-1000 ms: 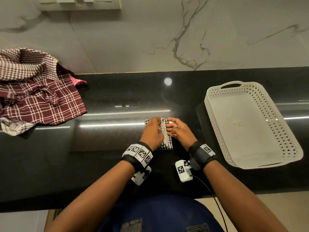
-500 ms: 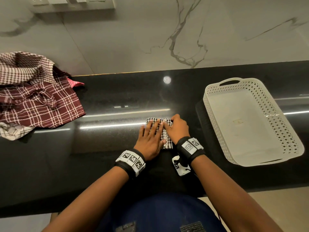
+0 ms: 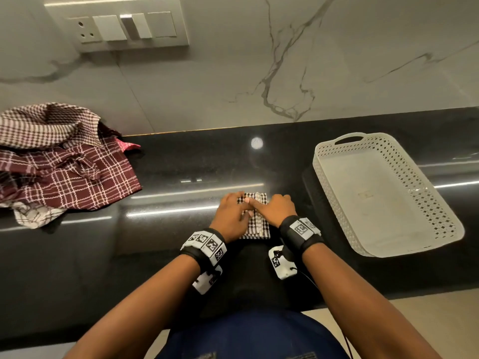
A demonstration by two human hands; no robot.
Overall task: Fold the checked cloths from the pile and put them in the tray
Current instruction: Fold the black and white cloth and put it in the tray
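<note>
Both hands rest on the small folded checked cloth (image 3: 257,225), which lies on the black counter (image 3: 160,255) just in front of the person. The left hand (image 3: 231,216) lies loosely spread on it. The right hand (image 3: 276,209) presses it with a straight forefinger; whether its other fingers grip the edge, I cannot tell. The white tray (image 3: 324,185) stands to the right, the pile (image 3: 59,164) far left.
</note>
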